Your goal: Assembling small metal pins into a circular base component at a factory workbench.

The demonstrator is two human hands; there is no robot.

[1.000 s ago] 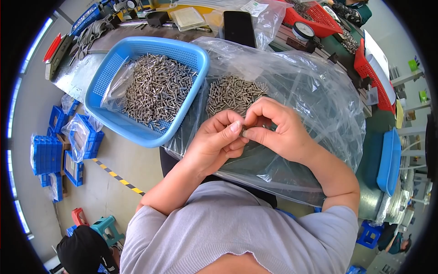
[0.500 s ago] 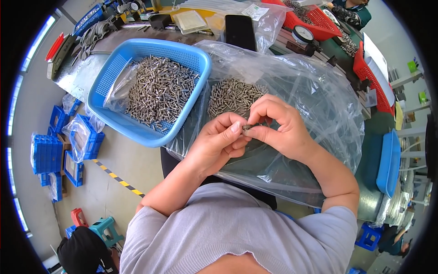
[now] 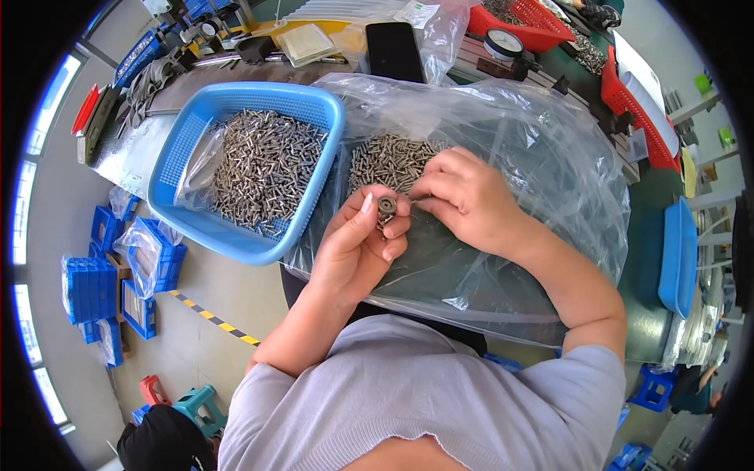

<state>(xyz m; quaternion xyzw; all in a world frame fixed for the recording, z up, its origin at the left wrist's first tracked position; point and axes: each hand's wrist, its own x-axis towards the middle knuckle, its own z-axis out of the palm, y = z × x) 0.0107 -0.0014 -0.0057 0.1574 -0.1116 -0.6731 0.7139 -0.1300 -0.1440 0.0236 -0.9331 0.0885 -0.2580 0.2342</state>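
Between the thumb and fingers of my left hand [image 3: 357, 239] is a small round metal ring [image 3: 386, 206], its open face turned up. A few small metal pins [image 3: 382, 226] seem to lie against the fingers just below it. My right hand [image 3: 463, 200] is closed in a pinch just right of the ring, apart from it; whatever is between the fingertips is too small to name. Behind both hands, a pile of small metal pins [image 3: 393, 161] lies on a clear plastic sheet [image 3: 518, 149].
Left of my hands stands a blue plastic basket [image 3: 334, 149] holding many similar pins and a clear bag. A black phone [image 3: 394, 52], a dial gauge [image 3: 503, 44] and red baskets [image 3: 628, 110] are farther back. A blue tray [image 3: 677, 255] sits at the right edge.
My hands have moved apart, the right drawing back from the left. The ring now shows face up in my left hand. The whole view has shifted slightly.
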